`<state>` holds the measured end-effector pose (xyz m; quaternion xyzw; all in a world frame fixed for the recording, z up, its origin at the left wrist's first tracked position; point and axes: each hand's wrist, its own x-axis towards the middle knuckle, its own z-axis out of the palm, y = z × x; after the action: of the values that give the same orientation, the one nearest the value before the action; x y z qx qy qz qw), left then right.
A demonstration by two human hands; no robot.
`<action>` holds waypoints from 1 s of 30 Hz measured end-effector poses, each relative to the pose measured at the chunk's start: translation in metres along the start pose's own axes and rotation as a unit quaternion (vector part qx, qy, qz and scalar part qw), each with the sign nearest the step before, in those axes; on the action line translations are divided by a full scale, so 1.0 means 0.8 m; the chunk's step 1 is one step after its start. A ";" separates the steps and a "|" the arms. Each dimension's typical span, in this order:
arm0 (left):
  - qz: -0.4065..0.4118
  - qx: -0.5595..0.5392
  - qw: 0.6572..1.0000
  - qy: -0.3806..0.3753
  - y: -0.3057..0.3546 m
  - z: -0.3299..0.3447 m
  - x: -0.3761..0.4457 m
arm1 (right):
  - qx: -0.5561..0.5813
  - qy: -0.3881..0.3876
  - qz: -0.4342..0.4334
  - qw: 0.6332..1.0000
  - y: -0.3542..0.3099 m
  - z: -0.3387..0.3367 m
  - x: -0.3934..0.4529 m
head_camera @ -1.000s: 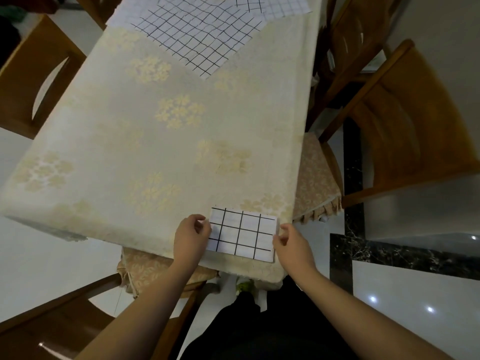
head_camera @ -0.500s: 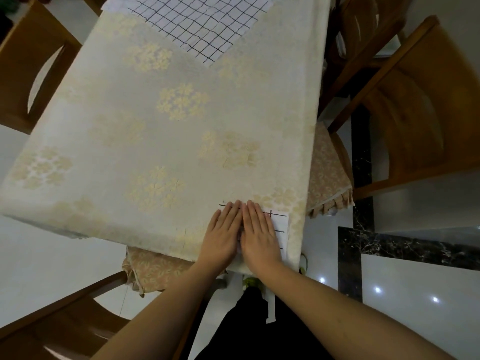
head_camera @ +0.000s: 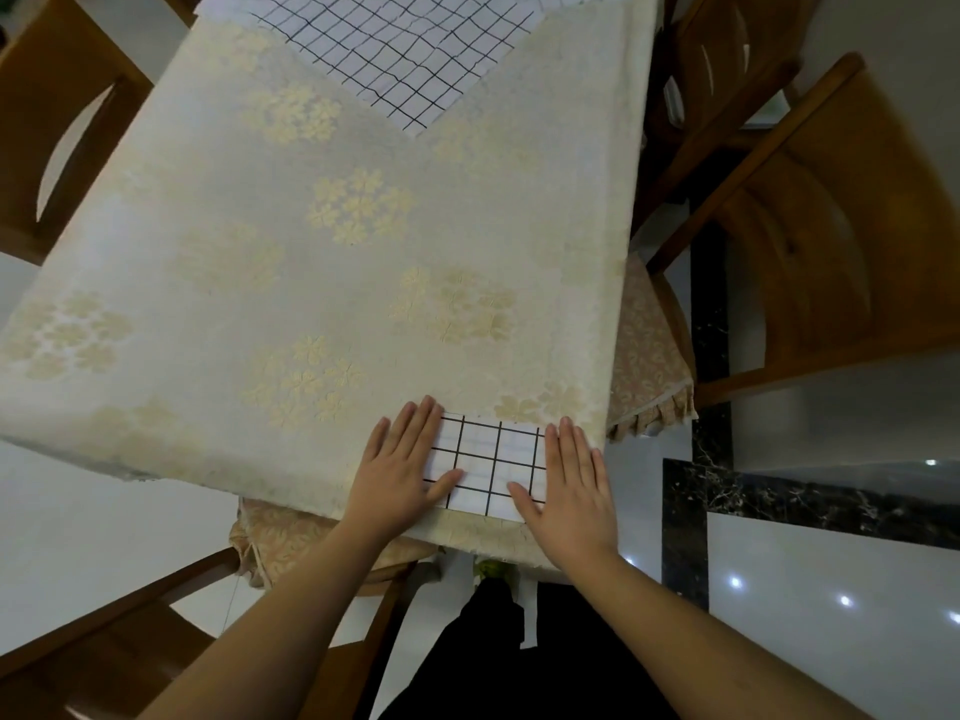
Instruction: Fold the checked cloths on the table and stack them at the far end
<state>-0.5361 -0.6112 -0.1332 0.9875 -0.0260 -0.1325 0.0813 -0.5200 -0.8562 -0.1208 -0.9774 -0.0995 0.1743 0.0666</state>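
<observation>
A small folded white cloth with a black check (head_camera: 491, 462) lies flat at the table's near edge, right of centre. My left hand (head_camera: 402, 465) presses flat on its left end, fingers spread. My right hand (head_camera: 569, 478) presses flat on its right end, fingers together and extended. Neither hand grips anything. At the far end, an unfolded checked cloth (head_camera: 400, 54) lies spread with one corner pointing toward me; another checked piece shows at the top right edge behind it.
The table wears a cream tablecloth with pale floral clusters (head_camera: 332, 241). Wooden chairs stand at the right (head_camera: 831, 220), far left (head_camera: 57, 122) and near left (head_camera: 156, 641). A cushioned seat (head_camera: 649, 350) pokes out under the right edge. Glossy floor lies around.
My hands pressed together on the middle of the folded cloth, then slid apart to its two ends, leaving the checked middle uncovered.
</observation>
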 end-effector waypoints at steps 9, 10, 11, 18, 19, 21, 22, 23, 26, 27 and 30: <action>0.001 0.006 0.999 -0.036 0.003 -0.006 0.003 | 0.008 -0.065 -0.015 0.998 0.003 -0.012 0.005; 0.000 0.002 0.999 -0.041 0.004 -0.008 0.002 | 0.011 -0.081 -0.018 0.997 0.004 -0.017 0.006; -0.001 -0.001 0.999 -0.046 0.006 -0.011 0.002 | 0.012 -0.098 -0.021 0.995 0.005 -0.024 0.007; -0.007 -0.051 0.997 -0.064 0.009 -0.049 0.010 | 0.078 -0.159 0.012 0.984 0.009 -0.088 0.012; -0.019 -0.058 0.997 -0.052 0.010 -0.054 0.011 | 0.100 -0.152 0.019 0.983 0.008 -0.094 0.008; -0.040 -0.078 0.995 -0.039 0.018 -0.067 0.006 | 0.132 -0.148 0.018 0.980 0.007 -0.104 -0.004; -0.048 -0.086 0.994 -0.036 0.024 -0.073 0.002 | 0.139 -0.148 0.009 0.979 0.007 -0.110 -0.009; -0.052 -0.093 0.994 -0.035 0.033 -0.080 -0.004 | 0.141 -0.150 -0.003 0.979 0.008 -0.115 -0.014; -0.053 -0.097 0.993 -0.035 0.059 -0.099 -0.024 | 0.138 -0.154 -0.035 0.978 0.013 -0.138 -0.027; -0.049 -0.089 0.994 -0.036 0.069 -0.108 -0.031 | 0.138 -0.154 -0.040 0.978 0.016 -0.147 -0.032; -0.036 -0.054 0.997 -0.034 0.096 -0.130 -0.048 | 0.117 -0.133 -0.050 0.983 0.023 -0.169 -0.049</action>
<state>-0.5479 -0.6677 -0.0112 0.9769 0.0137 -0.1697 0.1288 -0.5048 -0.8958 0.0146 -0.9248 -0.1356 0.3094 0.1749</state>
